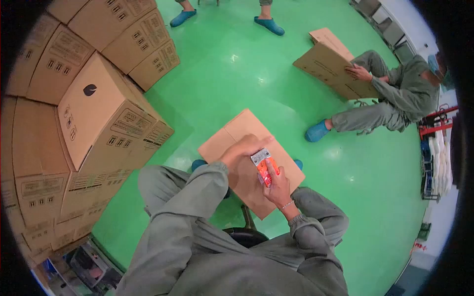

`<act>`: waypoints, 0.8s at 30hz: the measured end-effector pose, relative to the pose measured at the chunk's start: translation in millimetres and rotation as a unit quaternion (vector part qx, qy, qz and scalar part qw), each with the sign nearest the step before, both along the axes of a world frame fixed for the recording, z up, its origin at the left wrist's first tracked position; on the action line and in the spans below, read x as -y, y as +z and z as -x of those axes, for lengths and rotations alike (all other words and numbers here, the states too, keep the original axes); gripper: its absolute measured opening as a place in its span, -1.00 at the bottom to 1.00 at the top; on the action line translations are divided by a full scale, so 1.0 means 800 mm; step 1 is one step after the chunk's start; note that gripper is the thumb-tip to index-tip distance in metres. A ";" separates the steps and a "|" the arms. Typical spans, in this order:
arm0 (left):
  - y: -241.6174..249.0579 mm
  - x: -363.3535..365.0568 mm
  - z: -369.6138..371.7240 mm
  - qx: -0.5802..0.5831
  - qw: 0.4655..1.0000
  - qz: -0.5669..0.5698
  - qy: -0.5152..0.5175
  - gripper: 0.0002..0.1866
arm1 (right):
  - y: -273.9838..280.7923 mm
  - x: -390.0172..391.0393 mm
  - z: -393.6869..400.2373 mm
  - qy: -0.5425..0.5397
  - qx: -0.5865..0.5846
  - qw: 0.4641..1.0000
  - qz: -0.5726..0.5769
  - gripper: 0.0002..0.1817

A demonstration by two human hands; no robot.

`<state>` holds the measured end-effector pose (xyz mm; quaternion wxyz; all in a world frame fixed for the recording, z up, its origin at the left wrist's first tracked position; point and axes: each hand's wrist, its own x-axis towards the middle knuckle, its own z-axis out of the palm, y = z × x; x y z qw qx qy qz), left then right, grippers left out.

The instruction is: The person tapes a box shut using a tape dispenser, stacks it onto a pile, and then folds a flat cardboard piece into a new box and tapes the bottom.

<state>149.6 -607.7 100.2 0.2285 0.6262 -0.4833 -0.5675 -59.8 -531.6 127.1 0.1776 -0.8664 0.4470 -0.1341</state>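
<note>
Two hands on one flat cardboard box (232, 135), resting on the lap over green floor (237, 74). Right hand (277, 186) closed round orange tape dispenser (265, 167), pressed to box top. Left hand (243, 150) curled, touching dispenser's metal end. Stacked cartons (98, 113) at left; co-worker (395, 96) w/ another box (328, 66) well apart.

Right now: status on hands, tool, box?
Left hand on the tool's metal end. Right hand grips orange tool. Flat carton underneath. Co-worker well clear.
</note>
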 end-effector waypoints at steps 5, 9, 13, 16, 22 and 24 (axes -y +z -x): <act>-0.016 -0.001 -0.013 0.103 0.984 0.129 0.071 -0.30 | 0.010 0.013 -0.012 0.032 -0.028 0.999 0.011 -0.12; -0.061 0.029 -0.114 0.287 0.916 0.207 0.187 -0.45 | 0.061 0.037 -0.066 0.063 -0.140 0.984 -0.092 -0.23; -0.089 0.057 -0.230 0.369 0.902 0.170 0.147 -0.42 | 0.043 0.073 -0.124 0.119 -0.207 0.964 -0.119 -0.23; -0.160 0.062 -0.230 0.361 0.925 0.089 0.084 -0.40 | 0.045 0.089 -0.150 0.128 -0.210 0.960 -0.135 -0.23; -0.329 0.030 -0.136 0.205 0.952 -0.106 0.203 -0.17 | 0.045 0.090 -0.144 0.135 -0.235 0.947 -0.173 -0.23; -0.277 0.024 -0.159 0.252 0.954 -0.084 0.138 -0.12 | 0.045 0.088 -0.143 0.138 -0.242 0.947 -0.163 -0.23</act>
